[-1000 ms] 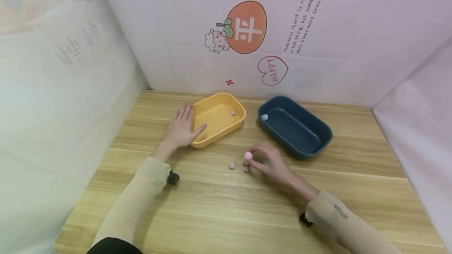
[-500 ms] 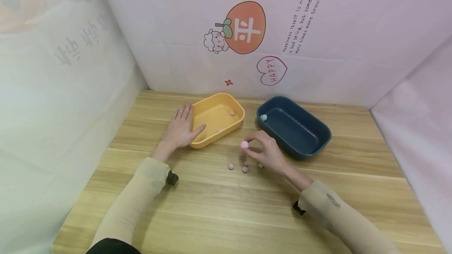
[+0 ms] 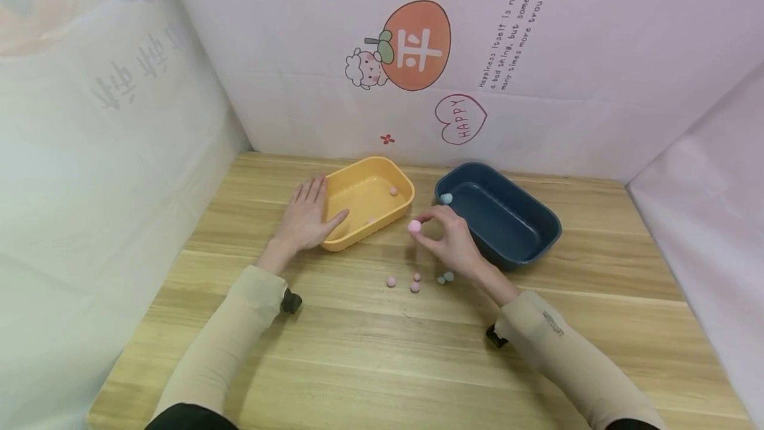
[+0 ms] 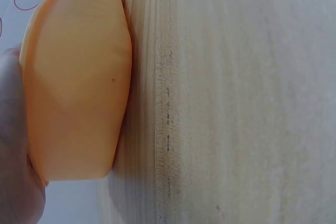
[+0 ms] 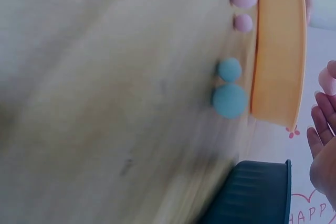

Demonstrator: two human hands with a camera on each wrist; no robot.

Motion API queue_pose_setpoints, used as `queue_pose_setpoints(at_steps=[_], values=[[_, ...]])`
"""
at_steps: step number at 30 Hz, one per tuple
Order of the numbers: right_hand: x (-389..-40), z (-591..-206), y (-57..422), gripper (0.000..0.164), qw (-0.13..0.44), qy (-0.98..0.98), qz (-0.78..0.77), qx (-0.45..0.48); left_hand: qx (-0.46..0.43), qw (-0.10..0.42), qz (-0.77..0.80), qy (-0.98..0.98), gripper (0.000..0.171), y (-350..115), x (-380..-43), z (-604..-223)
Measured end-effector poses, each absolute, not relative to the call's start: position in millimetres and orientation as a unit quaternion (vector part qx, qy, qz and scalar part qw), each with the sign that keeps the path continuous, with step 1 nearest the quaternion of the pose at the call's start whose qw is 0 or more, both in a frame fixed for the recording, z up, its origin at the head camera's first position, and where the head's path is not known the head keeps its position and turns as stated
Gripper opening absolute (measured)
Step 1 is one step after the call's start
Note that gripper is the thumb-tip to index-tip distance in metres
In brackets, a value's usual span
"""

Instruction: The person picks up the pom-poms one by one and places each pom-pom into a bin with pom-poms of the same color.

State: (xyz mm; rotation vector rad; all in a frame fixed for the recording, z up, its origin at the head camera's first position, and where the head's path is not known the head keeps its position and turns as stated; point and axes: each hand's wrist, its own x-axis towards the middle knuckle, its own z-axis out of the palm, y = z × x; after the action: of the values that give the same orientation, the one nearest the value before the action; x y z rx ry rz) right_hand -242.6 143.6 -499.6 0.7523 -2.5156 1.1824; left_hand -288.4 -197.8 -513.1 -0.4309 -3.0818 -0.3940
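Note:
My right hand (image 3: 459,244) pinches a pink ball (image 3: 414,226) between thumb and fingertips, above the table. It is in front of the dark blue tray's (image 3: 501,217) near left side. Straight fingers of my left hand (image 3: 303,221) rest along the left end of the yellow tray (image 4: 79,87), the thumb lying over its near edge. Inside the yellow tray, two pink balls show, one at the far right (image 3: 394,191). A light blue ball (image 3: 446,198) sits in the dark blue tray's left corner.
Three pink balls lie on the table near its middle, one of them (image 3: 390,281) apart to the left. Two light blue balls (image 5: 229,99) sit side by side to their right. A printed cloth (image 3: 298,105) hangs behind the trays.
My right hand has lifted the pink ball and carried it away from me, uncovering the light blue balls on the table. My left hand stays on the yellow tray.

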Motion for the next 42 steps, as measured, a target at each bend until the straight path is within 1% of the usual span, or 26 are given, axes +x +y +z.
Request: queue_pose_setpoints(at_steps=[7,13,20,33,42], values=[[-258.3,-493.7,137.6,0.026,0.131,-0.860,0.432,0.238,-0.136,0.000,-0.123,-0.983,0.105,-197.9,-288.2,-511.7],[-274.0,-489.1,129.2,0.027,0.136,-0.870,0.425,0.212,-0.137,0.003,-0.123,-0.983,0.105,-197.4,-287.9,-511.6],[-288.9,-484.5,121.1,0.028,0.135,-0.866,0.437,0.201,-0.137,0.003,-0.124,-0.983,0.106,-196.2,-288.4,-510.3],[-309.2,-482.8,95.6,0.028,0.097,-0.879,0.429,0.182,-0.137,0.005,-0.127,-0.982,0.105,-199.1,-287.1,-511.9],[-314.8,-484.4,84.0,0.030,0.070,-0.879,0.437,0.179,-0.134,0.002,-0.133,-0.982,0.106,-198.6,-288.1,-512.1]])
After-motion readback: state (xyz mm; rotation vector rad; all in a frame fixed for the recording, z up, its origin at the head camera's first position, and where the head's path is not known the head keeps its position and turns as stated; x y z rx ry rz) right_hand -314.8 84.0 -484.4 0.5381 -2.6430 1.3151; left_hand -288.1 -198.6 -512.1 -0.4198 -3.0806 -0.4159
